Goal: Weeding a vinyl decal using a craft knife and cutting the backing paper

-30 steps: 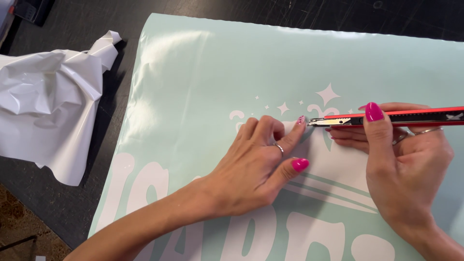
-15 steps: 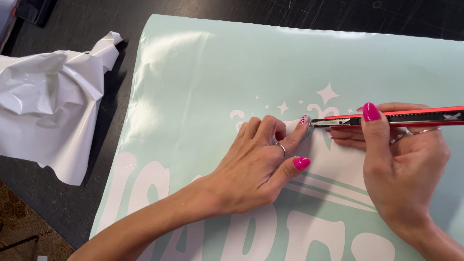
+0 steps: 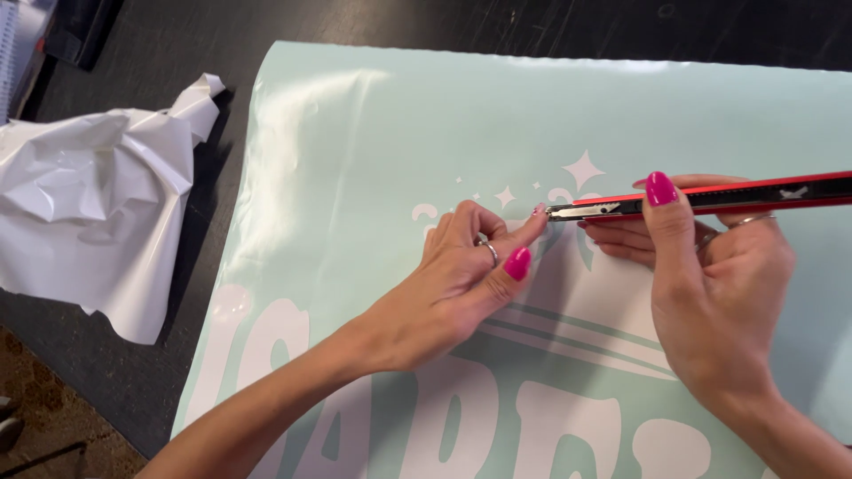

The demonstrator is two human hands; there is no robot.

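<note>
A large pale mint vinyl sheet (image 3: 373,142) with white cut letters and small stars lies across a dark table. My right hand (image 3: 710,284) grips a red and black utility knife (image 3: 710,197), its blade tip pointing left at the white design. My left hand (image 3: 461,266) rests on the sheet with its index fingertip at the blade tip. The thumb and fingers pinch at the sheet there; what lies between them is too small to see. A ring sits on one finger.
A crumpled heap of white backing film (image 3: 98,204) lies on the dark table (image 3: 160,390) left of the sheet. A dark object (image 3: 84,35) sits at the top left corner. Brown floor shows at the bottom left.
Both hands stay in nearly the same spot. The knife and my left fingertips have shifted very slightly along the white design.
</note>
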